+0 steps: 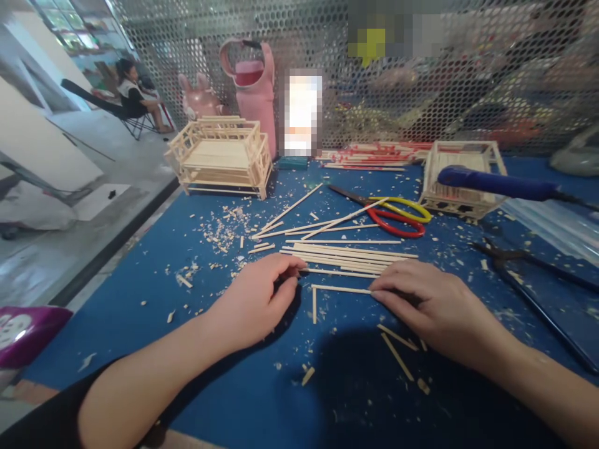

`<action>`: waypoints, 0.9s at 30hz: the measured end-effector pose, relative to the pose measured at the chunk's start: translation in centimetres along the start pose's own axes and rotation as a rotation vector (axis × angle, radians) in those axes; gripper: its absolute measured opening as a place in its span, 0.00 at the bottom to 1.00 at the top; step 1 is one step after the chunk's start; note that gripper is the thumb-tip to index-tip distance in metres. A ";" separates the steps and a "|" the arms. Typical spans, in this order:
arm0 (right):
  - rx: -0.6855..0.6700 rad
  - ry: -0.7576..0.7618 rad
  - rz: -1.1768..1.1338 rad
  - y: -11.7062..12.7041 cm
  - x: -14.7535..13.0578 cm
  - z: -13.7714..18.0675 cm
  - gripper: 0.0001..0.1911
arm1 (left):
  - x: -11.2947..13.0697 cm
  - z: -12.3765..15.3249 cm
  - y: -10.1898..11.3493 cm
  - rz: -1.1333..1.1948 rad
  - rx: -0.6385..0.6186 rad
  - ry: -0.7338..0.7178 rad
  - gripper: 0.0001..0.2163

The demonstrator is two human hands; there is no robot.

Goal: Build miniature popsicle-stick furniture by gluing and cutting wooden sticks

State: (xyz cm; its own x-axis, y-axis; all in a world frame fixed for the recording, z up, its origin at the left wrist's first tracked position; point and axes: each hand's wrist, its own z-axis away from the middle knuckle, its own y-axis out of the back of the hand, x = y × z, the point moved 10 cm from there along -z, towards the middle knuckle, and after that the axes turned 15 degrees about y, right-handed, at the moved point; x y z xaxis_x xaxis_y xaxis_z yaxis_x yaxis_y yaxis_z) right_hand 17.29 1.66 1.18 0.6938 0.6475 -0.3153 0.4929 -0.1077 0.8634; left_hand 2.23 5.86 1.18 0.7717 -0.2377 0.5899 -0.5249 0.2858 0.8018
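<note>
My left hand [259, 298] rests on the blue table [140, 312] with its fingers curled and its fingertips pinching the end of a thin wooden stick [344, 272]. My right hand [433, 308] lies palm down, its fingertips pressing the right end of another thin stick [340, 289]. That stick meets a short upright stick [314, 305] at a corner. A bundle of long sticks [346, 254] lies just beyond both hands. Short cut sticks [397, 355] lie near my right wrist.
Red and yellow scissors [397, 215] lie behind the sticks. A finished stick bench [219, 156] stands back left, a stick box [463, 178] with a blue tool [496, 184] back right. Black pliers [510, 255] lie at right. A pink bottle [255, 87] stands before the mesh wall. A person sits far left.
</note>
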 end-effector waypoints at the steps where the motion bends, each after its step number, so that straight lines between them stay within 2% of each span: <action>1: 0.005 -0.007 -0.005 0.0 0.0 0.1 0.11 | -0.1 0.0 0.0 0.005 0.000 0.001 0.11; 10: 0.065 -0.035 -0.014 0.6 0.1 0.4 0.11 | 0.0 0.0 -0.2 0.008 -0.005 -0.023 0.13; 14: 0.081 -0.050 -0.004 0.7 0.4 0.5 0.11 | 0.3 -0.3 0.3 -0.094 0.081 -0.095 0.13; 20: 0.073 -0.026 0.021 0.6 0.2 0.5 0.10 | 0.1 -0.8 0.6 -0.206 0.157 -0.103 0.11; 22: 0.059 -0.016 0.025 0.5 0.1 0.4 0.10 | 0.7 -0.3 0.5 -0.195 0.135 -0.144 0.14; 27: 0.051 -0.012 0.040 0.6 0.0 0.4 0.10 | 2.2 1.3 -1.2 -0.225 -0.035 -0.228 0.35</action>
State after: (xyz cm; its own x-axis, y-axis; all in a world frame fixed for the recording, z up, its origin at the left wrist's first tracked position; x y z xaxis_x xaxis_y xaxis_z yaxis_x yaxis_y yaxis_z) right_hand 17.79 1.31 1.58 0.7195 0.6327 -0.2862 0.4909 -0.1718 0.8541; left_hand 4.08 3.82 1.60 0.7646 -0.4996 0.4072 -0.3341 0.2331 0.9133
